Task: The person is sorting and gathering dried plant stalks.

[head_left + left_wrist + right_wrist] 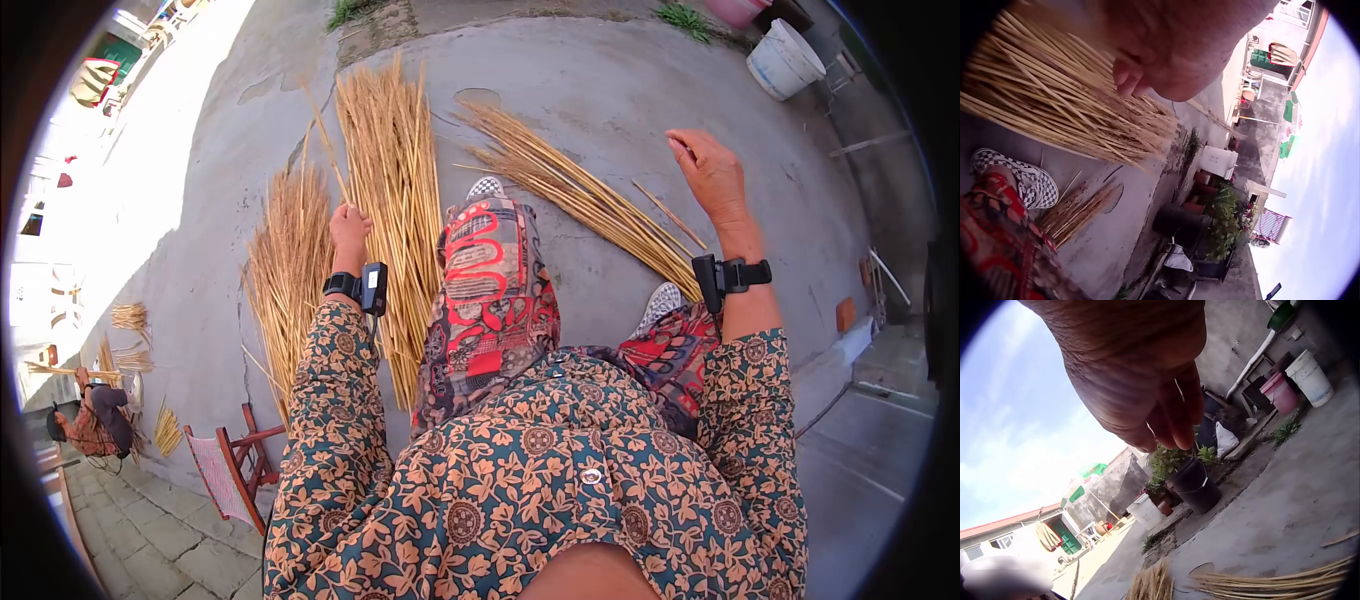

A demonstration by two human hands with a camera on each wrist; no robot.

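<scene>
One slender stalk (326, 145) slants up from the left hand (350, 232), left of centre, curled fingers pinching it; a thick straw bundle (392, 180) lies just beside; over at upper right, the right hand (712, 175) hovers, fingers loosely bent, close together, empty; grey concrete floor (620, 90) beneath, white bucket (784, 62) upper right, red-framed seat (222, 475) lower left.

No text is legible (the white label (373, 280) is too small).
</scene>
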